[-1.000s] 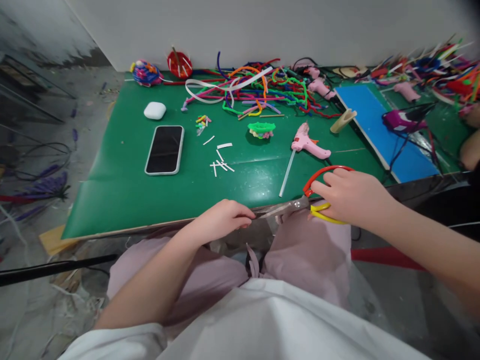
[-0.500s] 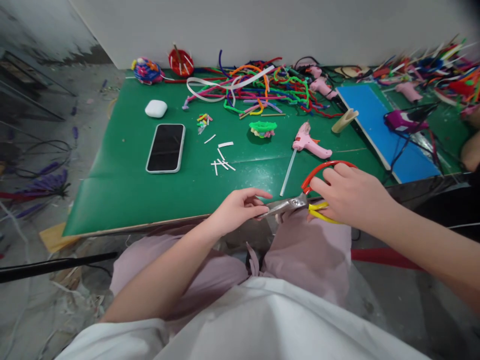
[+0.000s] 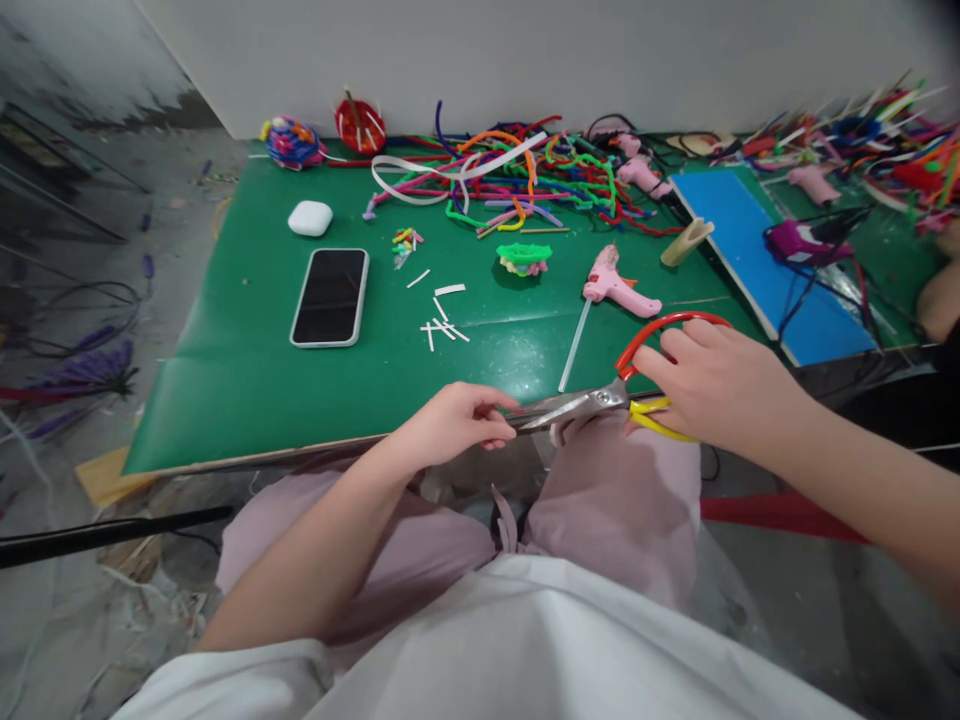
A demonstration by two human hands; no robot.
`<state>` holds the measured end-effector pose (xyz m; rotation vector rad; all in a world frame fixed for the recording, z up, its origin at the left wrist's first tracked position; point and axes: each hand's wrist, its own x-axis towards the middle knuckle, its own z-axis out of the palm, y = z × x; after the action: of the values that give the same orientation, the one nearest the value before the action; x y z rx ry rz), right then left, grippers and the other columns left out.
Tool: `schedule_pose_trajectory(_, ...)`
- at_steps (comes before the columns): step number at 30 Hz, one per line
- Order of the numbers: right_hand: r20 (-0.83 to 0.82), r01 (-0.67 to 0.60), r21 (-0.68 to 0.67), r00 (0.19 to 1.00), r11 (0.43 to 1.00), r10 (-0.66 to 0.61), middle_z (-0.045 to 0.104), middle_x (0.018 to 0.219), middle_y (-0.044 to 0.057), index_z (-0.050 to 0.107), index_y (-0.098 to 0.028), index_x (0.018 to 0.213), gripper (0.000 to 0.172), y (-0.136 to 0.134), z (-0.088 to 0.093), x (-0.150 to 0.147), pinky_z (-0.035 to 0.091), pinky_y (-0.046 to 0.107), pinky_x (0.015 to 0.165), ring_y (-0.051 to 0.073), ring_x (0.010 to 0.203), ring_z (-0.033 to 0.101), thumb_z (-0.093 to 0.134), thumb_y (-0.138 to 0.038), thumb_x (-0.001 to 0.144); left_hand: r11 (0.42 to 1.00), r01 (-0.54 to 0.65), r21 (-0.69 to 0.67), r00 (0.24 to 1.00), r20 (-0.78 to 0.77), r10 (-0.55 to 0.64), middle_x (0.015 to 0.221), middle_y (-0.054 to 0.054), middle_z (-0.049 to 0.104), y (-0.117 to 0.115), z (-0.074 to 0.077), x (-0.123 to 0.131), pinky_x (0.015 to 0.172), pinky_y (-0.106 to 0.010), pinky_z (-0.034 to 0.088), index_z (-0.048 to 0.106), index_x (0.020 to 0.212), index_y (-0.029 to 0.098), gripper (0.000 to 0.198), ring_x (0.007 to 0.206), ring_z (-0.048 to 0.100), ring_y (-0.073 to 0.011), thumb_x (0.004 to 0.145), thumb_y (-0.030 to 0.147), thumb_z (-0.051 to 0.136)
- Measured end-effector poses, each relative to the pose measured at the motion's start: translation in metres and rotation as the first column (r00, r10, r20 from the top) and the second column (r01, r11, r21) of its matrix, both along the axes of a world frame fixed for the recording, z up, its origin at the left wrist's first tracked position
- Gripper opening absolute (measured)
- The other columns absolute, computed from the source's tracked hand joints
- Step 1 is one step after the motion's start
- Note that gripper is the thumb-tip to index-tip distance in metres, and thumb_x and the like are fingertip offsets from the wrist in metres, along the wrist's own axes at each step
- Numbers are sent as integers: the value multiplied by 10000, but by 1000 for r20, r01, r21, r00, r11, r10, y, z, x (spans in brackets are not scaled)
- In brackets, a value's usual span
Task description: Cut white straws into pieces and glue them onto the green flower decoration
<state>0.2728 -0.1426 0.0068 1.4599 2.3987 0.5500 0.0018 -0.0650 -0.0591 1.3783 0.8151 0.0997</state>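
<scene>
My right hand [image 3: 701, 385] grips a pair of scissors [image 3: 577, 405] by its red and yellow handles, which are spread apart. The steel blades point left over the table's front edge. At their tips my left hand [image 3: 461, 425] has its fingers curled in; anything small between them is hidden. Several thin white strips [image 3: 446, 328] lie on the green table [image 3: 360, 395] beyond my left hand. A pink glue gun [image 3: 619, 285] lies beyond the scissors, with a clear glue stick [image 3: 574, 345] reaching toward me. Left of it rests a small green bowl-shaped piece [image 3: 523, 255] with a pastel underside.
A phone [image 3: 330, 297] and a white earbud case [image 3: 310, 217] lie at left. Small coloured bits [image 3: 405, 245] sit near the middle. Tangled pipe cleaners [image 3: 510, 185] line the back. At right are a bamboo piece [image 3: 686, 243], a blue board [image 3: 772, 260] and part of another person [image 3: 941, 300].
The scissors and my right hand have shifted slightly right and up. My left hand has drawn a little to the left, along the blades toward their tips.
</scene>
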Motion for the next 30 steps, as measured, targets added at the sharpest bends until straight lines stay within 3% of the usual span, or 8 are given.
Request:
schedule_pose_trajectory(4, 36, 0, -9, 999, 1000, 0, 498, 702, 82, 614, -149, 912, 380, -1, 1, 3, 288, 330, 691, 240, 730, 398, 539, -481, 744, 989, 77, 125, 995, -77, -68, 675, -21, 659, -2, 0, 0, 630, -224, 470, 690, 845, 145, 195, 640, 591, -118, 766, 272, 564)
schedule_pose_trajectory(7, 43, -2, -11, 999, 1000, 2, 495, 702, 81, 611, -153, 904, 385, -1, -1, 5, 288, 330, 688, 240, 730, 397, 535, -497, 748, 977, 98, 192, 991, -106, -78, 728, -32, 691, -2, -1, 2, 662, -233, 482, 706, 862, 157, 221, 682, 618, -135, 772, 289, 552)
schedule_pose_trajectory(11, 52, 5, -16, 999, 1000, -4, 497, 699, 79, 604, -155, 887, 383, -2, 0, 5, 280, 331, 692, 236, 726, 400, 535, -510, 757, 985, 125, 120, 987, -117, -111, 940, -45, 712, -1, -4, 2, 713, -238, 496, 676, 1045, 176, 314, 801, 646, -146, 768, 265, 559)
schedule_pose_trajectory(15, 77, 17, -20, 997, 1000, -16, 503, 693, 76, 598, -165, 876, 362, -3, 2, 4, 272, 334, 699, 240, 723, 414, 557, -504, 756, 994, 103, -22, 992, -74, -105, 1099, -79, 669, -1, -4, -1, 762, -237, 503, 540, 1250, 190, 466, 916, 644, -136, 787, 159, 491)
schedule_pose_trajectory(17, 76, 21, -23, 997, 1000, -20, 508, 695, 79, 599, -164, 876, 354, -3, 3, 4, 268, 333, 698, 238, 722, 415, 557, -496, 760, 995, 96, -27, 993, -63, -97, 1116, -89, 659, -2, -4, -2, 754, -240, 508, 467, 1316, 207, 526, 903, 649, -129, 795, 141, 460)
schedule_pose_trajectory(21, 69, 31, -39, 997, 999, -28, 520, 712, 88, 601, -157, 889, 346, -4, 4, 4, 268, 333, 699, 236, 729, 416, 533, -479, 782, 978, 132, 159, 987, -116, -114, 918, -42, 712, -4, -4, -2, 623, -218, 483, 441, 1338, 240, 560, 684, 639, -116, 784, 208, 518)
schedule_pose_trajectory(25, 47, 39, -47, 998, 998, -37, 531, 712, 96, 612, -150, 888, 338, -4, 3, 5, 267, 332, 686, 231, 722, 410, 541, -460, 774, 896, 188, 403, 975, -186, -121, 752, -2, 709, -7, -6, 3, 631, -229, 437, 482, 1309, 253, 582, 643, 617, -136, 743, 290, 612)
schedule_pose_trajectory(30, 49, 40, -44, 998, 998, -38, 523, 694, 89, 610, -157, 860, 364, -4, 3, 8, 260, 332, 672, 225, 700, 398, 549, -502, 762, 896, 231, 378, 969, -167, -180, 918, -18, 706, -6, -7, 0, 755, -249, 450, 348, 1387, 285, 694, 821, 645, -157, 745, 278, 611)
